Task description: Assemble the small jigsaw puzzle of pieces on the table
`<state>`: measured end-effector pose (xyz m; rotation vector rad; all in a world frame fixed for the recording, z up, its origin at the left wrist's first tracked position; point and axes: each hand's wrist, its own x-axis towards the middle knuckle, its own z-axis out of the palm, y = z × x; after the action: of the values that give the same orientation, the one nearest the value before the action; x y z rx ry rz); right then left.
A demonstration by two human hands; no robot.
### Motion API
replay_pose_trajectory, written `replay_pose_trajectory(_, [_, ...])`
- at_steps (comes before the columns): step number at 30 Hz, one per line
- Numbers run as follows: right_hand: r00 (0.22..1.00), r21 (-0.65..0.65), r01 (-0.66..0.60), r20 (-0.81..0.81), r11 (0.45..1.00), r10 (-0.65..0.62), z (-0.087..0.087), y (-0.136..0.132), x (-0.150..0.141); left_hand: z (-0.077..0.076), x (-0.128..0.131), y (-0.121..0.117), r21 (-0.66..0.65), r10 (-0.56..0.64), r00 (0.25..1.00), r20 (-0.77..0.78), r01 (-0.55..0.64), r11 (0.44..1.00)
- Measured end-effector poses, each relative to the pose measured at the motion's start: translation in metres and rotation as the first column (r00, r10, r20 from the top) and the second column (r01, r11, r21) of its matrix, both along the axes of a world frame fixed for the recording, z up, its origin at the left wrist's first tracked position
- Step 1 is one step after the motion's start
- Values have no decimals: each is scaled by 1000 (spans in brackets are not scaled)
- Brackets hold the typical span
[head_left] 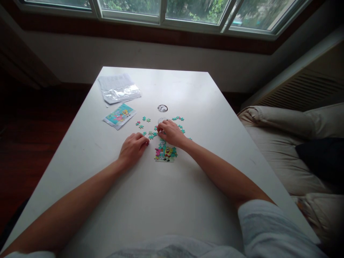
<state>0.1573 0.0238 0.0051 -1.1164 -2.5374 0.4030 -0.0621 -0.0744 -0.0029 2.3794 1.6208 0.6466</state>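
A partly joined jigsaw puzzle (164, 152) with cartoon figures lies on the white table (150, 200). My right hand (172, 133) is just beyond its upper edge, fingers pinched down at a puzzle piece among the loose ones. Left of the puzzle, my left hand (133, 147) rests on the table with its fingers curled together. A tiny dark pink bit shows at those fingertips, too small to make out. Loose puzzle pieces (148, 120) are scattered beyond both hands, mostly teal, and more pieces (178, 118) lie beyond my right hand, which hides some of them.
A picture card (120, 115) with a similar cartoon scene lies at the left. Behind it are a clear plastic bag and papers (118, 87). A round hole (162, 108) sits in the tabletop. A beige sofa (285, 154) stands along the right side, below a window (196, 10).
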Motion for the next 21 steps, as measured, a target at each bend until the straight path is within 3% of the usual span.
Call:
replay_pose_trajectory(3, [995,-48,-26,-100,999,21,-1,-4,2,0,-1,0,-7,2,1000,11,-2,1000])
replay_pose_trajectory(9, [927,-287,-116,-374,951,0,2,-21,11,-5,-1,1,-7,29,999,33,-29,1000])
replay_pose_trajectory(14, [860,-582,-282,-506,763,-67,1,-26,16,-5,-1,1,-9,29,999,44,-28,1000])
replay_pose_trajectory(21, [784,-708,-385,-589,592,-195,-6,-25,13,-3,0,0,0,36,998,56,-36,999])
